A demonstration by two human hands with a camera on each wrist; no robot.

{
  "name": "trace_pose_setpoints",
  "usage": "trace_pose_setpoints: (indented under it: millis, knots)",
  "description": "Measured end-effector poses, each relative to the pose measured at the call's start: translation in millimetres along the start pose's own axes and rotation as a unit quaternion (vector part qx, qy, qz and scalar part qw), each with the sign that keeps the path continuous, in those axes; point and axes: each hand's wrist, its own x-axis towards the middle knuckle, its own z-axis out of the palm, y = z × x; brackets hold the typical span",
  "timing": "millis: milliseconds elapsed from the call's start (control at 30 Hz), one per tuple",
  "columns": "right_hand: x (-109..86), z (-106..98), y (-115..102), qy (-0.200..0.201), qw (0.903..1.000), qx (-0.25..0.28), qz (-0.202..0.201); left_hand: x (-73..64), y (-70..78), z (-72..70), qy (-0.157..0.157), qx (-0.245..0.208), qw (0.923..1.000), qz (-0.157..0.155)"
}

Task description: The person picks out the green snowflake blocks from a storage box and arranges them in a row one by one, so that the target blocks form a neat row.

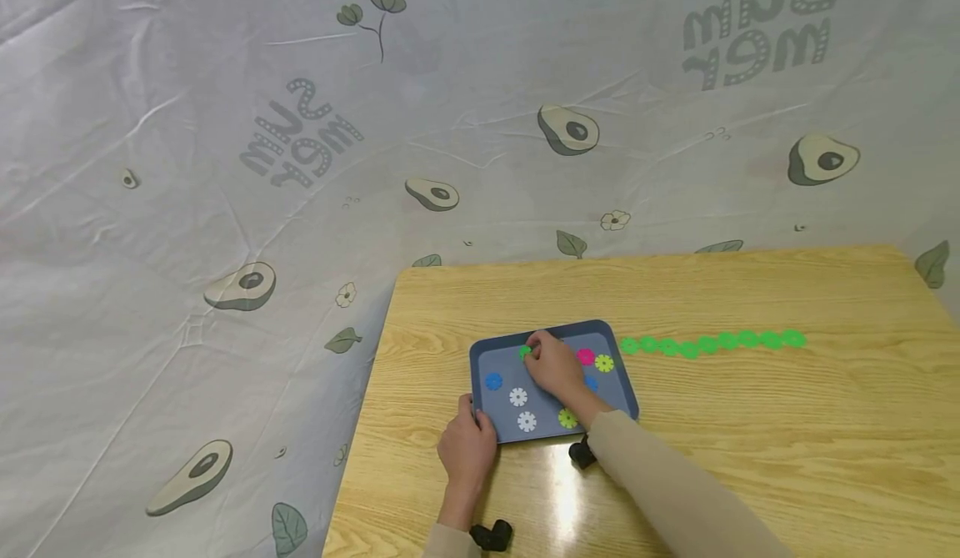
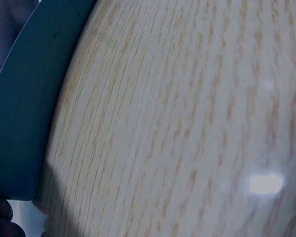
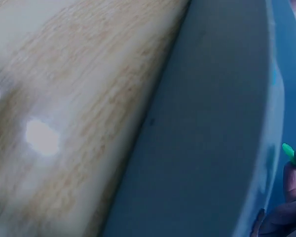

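A grey-blue tray [image 1: 542, 406] lies on the table, with flat notched snowflake discs in it. My left hand [image 1: 467, 444] holds the tray's near left corner; the left wrist view catches the tray's outer wall [image 2: 34, 108] and a bit of fingertip. Over the tray's far half, my right hand [image 1: 557, 368] pinches a green snowflake disc [image 3: 288, 151] between thumb and fingers. Around it in the tray are a blue disc [image 1: 493, 381], two white discs [image 1: 518, 397], a pink disc [image 1: 586, 357] and two yellow-green discs [image 1: 604, 364]. Another blue disc [image 1: 591, 383] is partly hidden by the right arm.
Right of the tray, a wavy row of several green discs [image 1: 708, 344] runs across the wooden table [image 1: 750, 424]. Black wrist-camera parts [image 1: 492, 535] show beside the forearms. A printed cloth [image 1: 480, 124] hangs behind the table.
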Motion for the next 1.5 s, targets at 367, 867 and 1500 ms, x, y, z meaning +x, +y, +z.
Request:
trace_pose_setpoints:
  millis: [367, 867, 1500]
  knots:
    - [-1.0, -30.2, -5.5, 0.033, 0.9984, 0.033, -0.032, 1.7, 0.5, -1.1, -0.023, -0.006, 0.9997, -0.01]
    - [7.2, -77.4, 26.0, 0.07, 0.9954, 0.05, -0.041, 2.1, 0.3, -0.9, -0.015, -0.002, 0.9999, -0.004]
    - [-1.3, -161.6, 92.9, 0.124, 0.9903, 0.06, -0.019, 1.5, 2.2, -1.7, -0.012, -0.006, 0.9999, -0.005]
